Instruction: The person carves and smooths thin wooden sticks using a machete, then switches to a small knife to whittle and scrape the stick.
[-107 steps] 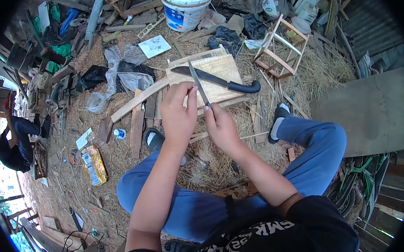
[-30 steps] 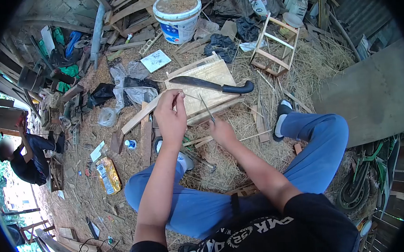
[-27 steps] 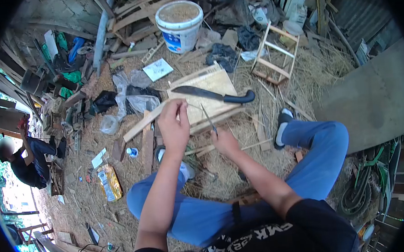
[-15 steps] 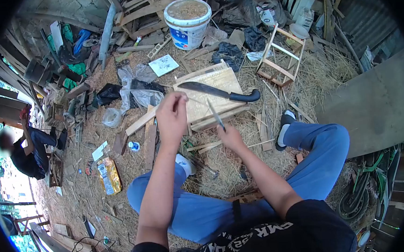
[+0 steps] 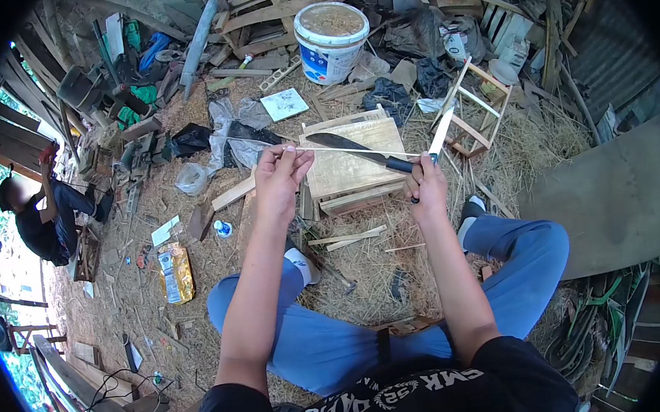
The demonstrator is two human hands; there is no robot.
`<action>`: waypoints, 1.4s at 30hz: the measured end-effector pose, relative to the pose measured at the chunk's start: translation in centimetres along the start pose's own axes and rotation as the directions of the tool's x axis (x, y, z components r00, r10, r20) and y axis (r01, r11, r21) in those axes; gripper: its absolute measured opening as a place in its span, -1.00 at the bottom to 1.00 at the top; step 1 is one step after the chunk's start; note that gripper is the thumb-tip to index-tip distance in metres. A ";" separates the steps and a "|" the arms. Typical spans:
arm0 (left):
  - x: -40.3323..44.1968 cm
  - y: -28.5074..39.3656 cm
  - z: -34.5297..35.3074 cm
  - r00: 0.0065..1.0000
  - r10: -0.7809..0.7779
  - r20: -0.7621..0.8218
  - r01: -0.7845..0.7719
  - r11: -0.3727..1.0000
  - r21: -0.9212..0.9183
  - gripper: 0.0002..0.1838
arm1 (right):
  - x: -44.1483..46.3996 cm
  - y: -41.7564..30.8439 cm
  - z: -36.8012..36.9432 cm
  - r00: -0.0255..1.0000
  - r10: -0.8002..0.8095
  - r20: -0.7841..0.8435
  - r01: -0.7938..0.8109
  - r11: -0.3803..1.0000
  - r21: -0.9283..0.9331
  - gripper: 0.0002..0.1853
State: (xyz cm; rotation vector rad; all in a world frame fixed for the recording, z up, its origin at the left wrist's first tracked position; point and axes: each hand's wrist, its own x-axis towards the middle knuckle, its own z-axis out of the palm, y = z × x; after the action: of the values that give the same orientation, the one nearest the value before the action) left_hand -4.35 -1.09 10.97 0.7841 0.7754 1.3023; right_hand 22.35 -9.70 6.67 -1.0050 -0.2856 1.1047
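My left hand [image 5: 278, 180] is closed, pinching one end of a thin pale strip [image 5: 357, 150], which looks like wood or bamboo. The strip stretches across to my right hand [image 5: 430, 187]. That hand is wrapped round the dark handle of a knife [image 5: 442, 131], its bright blade pointing up and away. The strip's far end meets the right fingers near the base of the blade; whether they grip it I cannot tell. Below and beyond both hands stands a low wooden bench [image 5: 351, 178]. A machete [image 5: 337, 142] with a dark blade and black handle lies on it, its handle partly hidden by my right hand.
A white bucket [image 5: 332, 49] stands behind the bench, and a small wooden frame [image 5: 478, 105] leans at its right. Wood scraps [image 5: 351, 238], a gold packet [image 5: 175, 274] and straw litter the ground. Another person [image 5: 40, 218] sits far left. A flat board [image 5: 605, 194] lies right.
My right hand has moved right and up, and the knife blade now points up and to the right. The strip now spans between my hands. The view has shifted slightly.
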 end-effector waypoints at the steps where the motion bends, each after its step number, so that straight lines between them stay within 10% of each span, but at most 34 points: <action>1: -0.1 -0.1 -0.1 0.999 -0.041 0.005 0.041 0.998 -0.038 -0.87 | -0.1 -0.6 -0.1 1.000 -0.014 0.010 0.014 1.000 -0.020 -0.70; 12: -1.1 -1.1 0.7 0.956 -0.290 0.050 0.279 0.947 0.160 -0.86 | -1.4 -9.2 0.1 0.977 -0.165 0.138 0.195 0.948 -0.252 -0.86; 14: -1.7 -1.2 0.9 0.949 0.071 0.306 -0.309 0.384 0.870 -0.80 | -1.5 -10.1 -0.4 0.973 -0.163 0.166 0.205 0.938 -0.279 -0.88; 15: -2.6 -0.5 1.9 0.795 0.310 0.522 -0.555 0.023 0.831 -0.75 | -1.6 -10.4 -0.6 0.967 -0.160 0.199 0.221 0.914 -0.340 -0.89; 22: -5.2 -2.2 4.9 0.804 -0.141 0.578 -0.548 0.205 0.811 -0.74 | -1.2 -8.9 -1.4 0.963 -0.115 0.245 0.212 0.882 -0.421 -0.89; 28: -4.7 -5.7 0.5 0.917 -0.171 0.361 -0.349 0.096 0.932 -0.77 | 1.1 -2.5 -2.9 0.986 -0.163 0.042 0.165 0.875 -0.455 -0.82; 35: -3.5 -9.4 -9.1 0.986 -0.147 0.077 -0.088 -0.068 0.994 -0.77 | 0.9 11.0 -7.4 0.955 0.251 0.160 -0.035 0.627 -0.778 -0.79; 42: -2.8 -10.6 -12.4 0.987 -0.147 0.056 -0.057 -0.002 0.998 -0.84 | 2.3 14.1 -5.0 0.953 0.122 0.277 0.200 0.433 -0.879 -0.71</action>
State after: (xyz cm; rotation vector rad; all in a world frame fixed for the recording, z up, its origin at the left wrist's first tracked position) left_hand -9.63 -4.13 -4.39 2.0006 1.6534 0.3140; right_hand 18.07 -9.25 -7.88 -1.7743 -1.2787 1.0342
